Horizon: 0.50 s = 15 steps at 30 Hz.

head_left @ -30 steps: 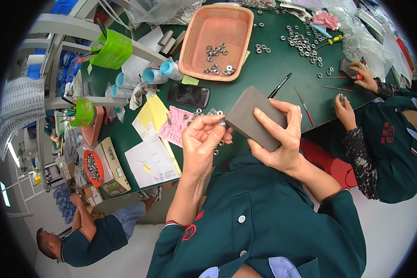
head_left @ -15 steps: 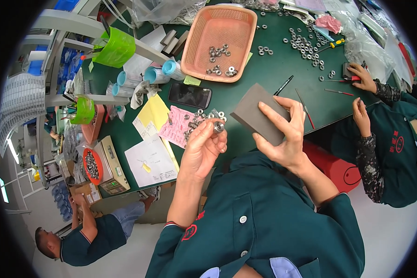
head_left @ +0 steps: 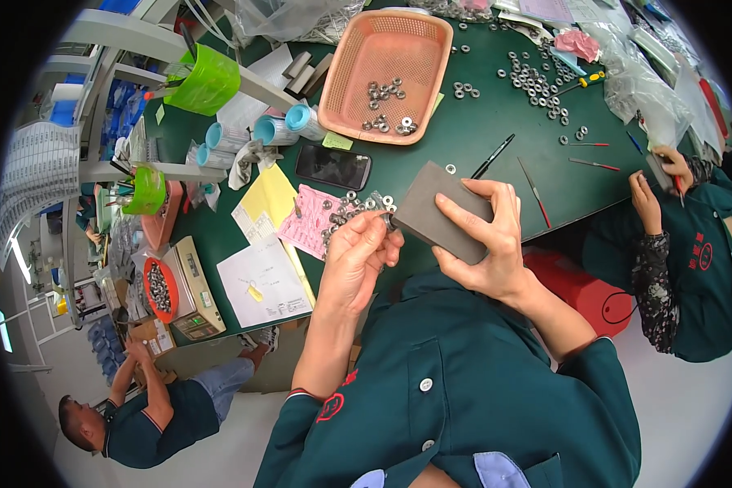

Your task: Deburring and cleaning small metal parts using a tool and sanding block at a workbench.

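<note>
My right hand (head_left: 494, 244) grips a dark grey rectangular block (head_left: 423, 199), fingers spread over its top face and thumb along the near edge. The block is tilted, its left corner at my left fingertips. In a pinch, my left hand (head_left: 354, 264) holds a small metal ring-shaped part (head_left: 389, 220), mostly hidden by the fingers and the block's edge. Just beyond the left hand, several small metal rings (head_left: 351, 207) lie on and beside a pink cloth (head_left: 307, 224). One loose metal ring (head_left: 450, 168) lies past the block, near a black pen (head_left: 494, 156).
A pink perforated basket (head_left: 332, 114) holding metal rings stands beyond my hands. A black phone (head_left: 333, 167), papers (head_left: 264, 285) and blue-white cups (head_left: 270, 132) are to the left. At right are red-handled needle files (head_left: 535, 192), scattered rings (head_left: 537, 81) and a co-worker's hands (head_left: 647, 203).
My right hand has brought the block left and slightly down, against the part in my left fingers. The co-worker at right has drawn their hands back with a red-handled tool.
</note>
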Available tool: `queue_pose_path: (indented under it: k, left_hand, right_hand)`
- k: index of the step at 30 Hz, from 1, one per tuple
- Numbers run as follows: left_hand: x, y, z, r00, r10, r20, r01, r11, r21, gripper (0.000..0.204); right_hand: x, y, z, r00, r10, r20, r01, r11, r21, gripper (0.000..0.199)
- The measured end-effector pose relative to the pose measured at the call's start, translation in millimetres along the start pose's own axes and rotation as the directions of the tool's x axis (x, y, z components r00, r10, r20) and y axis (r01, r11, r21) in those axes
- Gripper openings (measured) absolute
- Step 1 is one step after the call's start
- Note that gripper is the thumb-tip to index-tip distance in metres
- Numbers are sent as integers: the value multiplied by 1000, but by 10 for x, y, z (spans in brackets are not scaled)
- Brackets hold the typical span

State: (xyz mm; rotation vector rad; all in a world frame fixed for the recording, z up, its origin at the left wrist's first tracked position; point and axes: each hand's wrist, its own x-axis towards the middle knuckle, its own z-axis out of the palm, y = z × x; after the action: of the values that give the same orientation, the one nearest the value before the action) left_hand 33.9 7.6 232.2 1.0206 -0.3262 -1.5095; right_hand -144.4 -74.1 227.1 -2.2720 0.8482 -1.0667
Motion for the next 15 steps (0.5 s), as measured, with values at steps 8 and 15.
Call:
queue_pose_path:
  k: [8, 15]
  left_hand:
    - [43, 19, -108, 985, -152, 80, 159, 983, -87, 18]
    - [7, -59, -82, 995, -102, 19, 102, 994, -24, 18]
  right_hand:
    - [-74, 72, 69, 970, -229, -81, 209, 958, -196, 60]
    - [-65, 80, 20, 999, -44, 27, 45, 999, -10, 57]
